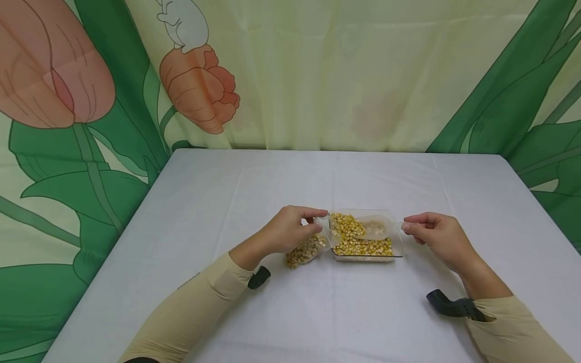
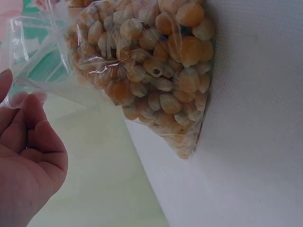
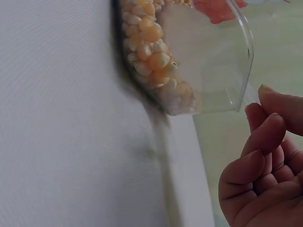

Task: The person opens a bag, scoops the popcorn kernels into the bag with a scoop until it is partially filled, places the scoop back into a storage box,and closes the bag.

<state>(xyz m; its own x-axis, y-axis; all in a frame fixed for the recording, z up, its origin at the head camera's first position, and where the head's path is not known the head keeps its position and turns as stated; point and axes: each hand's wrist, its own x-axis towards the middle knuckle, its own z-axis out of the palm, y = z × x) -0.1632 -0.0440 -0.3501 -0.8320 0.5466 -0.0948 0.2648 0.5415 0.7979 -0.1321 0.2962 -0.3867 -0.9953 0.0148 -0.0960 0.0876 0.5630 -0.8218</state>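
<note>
A clear rectangular box [image 1: 398, 247] of yellow corn kernels [image 1: 347, 248] stands on the table. In it lies a translucent scoop [image 1: 374, 228], bowl on the kernels and handle reaching over the right rim. My right hand [image 1: 439, 236] pinches the end of that handle between thumb and forefinger, just outside the box wall. Left of the box leans a clear plastic bag [image 2: 142, 61], its lower part full of corn kernels. My left hand [image 1: 290, 229] pinches the bag's upper edge with thumb and fingers, close to the box's left rim.
A white cloth covers the table [image 1: 254, 186]. Behind it hangs a curtain [image 1: 363, 75] printed with flowers and leaves. Dark curved pieces [image 1: 454, 305] stick out at both wrists, below the hands.
</note>
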